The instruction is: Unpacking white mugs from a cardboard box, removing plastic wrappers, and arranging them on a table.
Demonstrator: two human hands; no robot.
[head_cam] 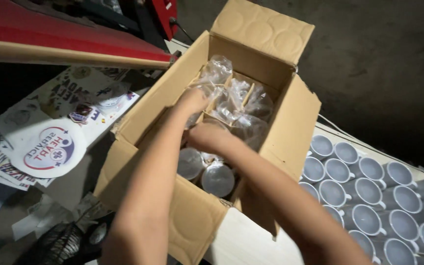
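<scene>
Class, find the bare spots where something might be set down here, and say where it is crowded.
Bare: the pale surface between the cardboard box and the mugs. Crowded: the box interior, full of wrapped mugs and both hands.

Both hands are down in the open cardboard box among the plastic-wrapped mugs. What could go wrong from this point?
1. The left hand and right hand work in tight divider cells; a wrapped mug could slip in its slick plastic and knock a neighbour.
2. The cardboard box appears to overhang the white surface's edge, so it might tip.
3. The unwrapped mugs stand close by the right elbow and could be bumped.
</scene>
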